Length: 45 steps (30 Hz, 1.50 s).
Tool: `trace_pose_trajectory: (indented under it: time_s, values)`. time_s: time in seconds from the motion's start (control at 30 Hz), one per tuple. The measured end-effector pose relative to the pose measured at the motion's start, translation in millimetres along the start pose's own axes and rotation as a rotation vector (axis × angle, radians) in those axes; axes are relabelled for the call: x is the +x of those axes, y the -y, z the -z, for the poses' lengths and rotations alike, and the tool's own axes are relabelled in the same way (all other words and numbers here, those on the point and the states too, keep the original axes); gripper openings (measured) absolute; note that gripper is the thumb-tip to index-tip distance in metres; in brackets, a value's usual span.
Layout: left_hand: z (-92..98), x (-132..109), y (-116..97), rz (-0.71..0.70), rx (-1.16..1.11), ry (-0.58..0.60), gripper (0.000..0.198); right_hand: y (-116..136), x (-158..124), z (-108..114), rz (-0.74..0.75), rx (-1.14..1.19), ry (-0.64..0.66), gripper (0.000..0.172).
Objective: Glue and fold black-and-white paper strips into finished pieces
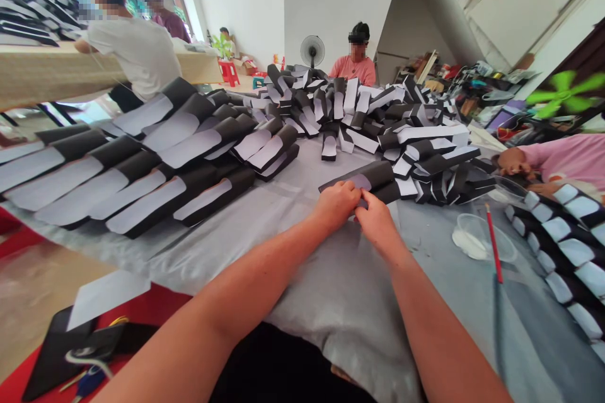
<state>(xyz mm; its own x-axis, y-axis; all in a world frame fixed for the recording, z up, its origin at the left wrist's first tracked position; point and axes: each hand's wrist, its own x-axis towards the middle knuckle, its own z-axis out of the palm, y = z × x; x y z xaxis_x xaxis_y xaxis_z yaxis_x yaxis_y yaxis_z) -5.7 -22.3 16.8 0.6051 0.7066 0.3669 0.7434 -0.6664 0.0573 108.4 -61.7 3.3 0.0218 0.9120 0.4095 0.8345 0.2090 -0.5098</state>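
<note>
Over the grey-covered table [312,283], both hands meet at a folded black-and-white card piece [373,174]. My left hand [334,204] lies over its near side with the fingers curled down on it. Thumb and fingers of my right hand [378,221] pinch its near edge, right beside the left fingertips. What lies under the fingers is partly hidden. Just beyond, a heap of similar card pieces [350,101] spreads over the table. More of them lie in overlapping rows on the left [142,186].
A transparent dish with white paste [472,244] sits at the right, a red-handled brush [494,245] across its rim. Further right are stacked card pieces [579,245] and a person in a pink sleeve [562,160]. Another person [352,68] sits behind the heap. Keys [89,384] lie lower left.
</note>
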Motion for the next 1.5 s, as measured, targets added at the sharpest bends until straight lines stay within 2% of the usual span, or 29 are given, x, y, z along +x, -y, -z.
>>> trace_pose_trajectory:
  time_s: [0.1, 0.2, 0.3, 0.4, 0.47, 0.53, 0.6, 0.7, 0.77, 0.83, 0.97, 1.1, 1.27, 1.5]
  values:
    - [3.9, -2.3, -2.2, -0.050, -0.042, -0.041, 0.019, -6.0, 1.7, 1.9, -0.104, 0.010, -0.062, 0.052]
    - [11.2, -5.1, -0.6, -0.047, -0.118, -0.218, 0.021, -9.3, 3.1, 8.5, -0.097, -0.051, -0.064, 0.052]
    - [16.8, -6.0, 8.9, 0.089, -0.246, -0.427, 0.022, -9.0, 4.5, 18.8, -0.080, -0.118, -0.007, 0.050]
    - [17.5, -4.0, 22.7, 0.229, -0.398, -0.479, 0.019, -5.6, 6.1, 30.8, -0.062, -0.143, 0.068, 0.047]
    - [16.3, -1.4, 29.9, 0.314, -0.537, -0.465, 0.018, -2.8, 6.7, 38.8, -0.056, -0.128, 0.119, 0.046]
    - [15.1, 1.4, 33.2, 0.389, -0.778, -0.401, 0.018, -0.1, 6.3, 46.0, -0.059, -0.110, 0.152, 0.046]
    - [14.3, 3.6, 32.0, 0.423, -1.102, -0.263, 0.023, 2.0, 5.1, 52.1, -0.057, -0.110, 0.171, 0.044]
    - [12.1, 3.7, 22.5, 0.413, -1.552, 0.013, 0.034, 4.0, 3.0, 59.4, -0.020, -0.138, 0.197, 0.040]
    - [8.9, 1.9, 12.8, 0.429, -1.766, 0.179, 0.041, 4.6, 2.5, 62.6, 0.003, -0.160, 0.231, 0.038]
    - [4.5, -0.5, 3.0, 0.476, -1.896, 0.277, 0.043, 4.6, 2.9, 64.3, -0.003, -0.181, 0.273, 0.037]
    - [-4.6, -4.1, -8.3, 0.570, -1.951, 0.269, 0.026, 2.2, 5.0, 62.8, -0.029, -0.191, 0.331, 0.034]
    - [-10.9, -3.8, -8.1, 0.656, -1.933, 0.260, 0.016, 0.6, 6.9, 58.9, -0.042, -0.136, 0.348, 0.033]
    - [-12.5, -2.3, -7.0, 0.687, -1.978, 0.217, 0.013, 3.3, 9.7, 50.6, -0.139, -0.063, 0.300, 0.038]
    - [-11.4, -1.3, -5.4, 0.712, -1.988, 0.111, 0.017, 5.2, 9.6, 33.4, -0.214, 0.071, 0.158, 0.047]
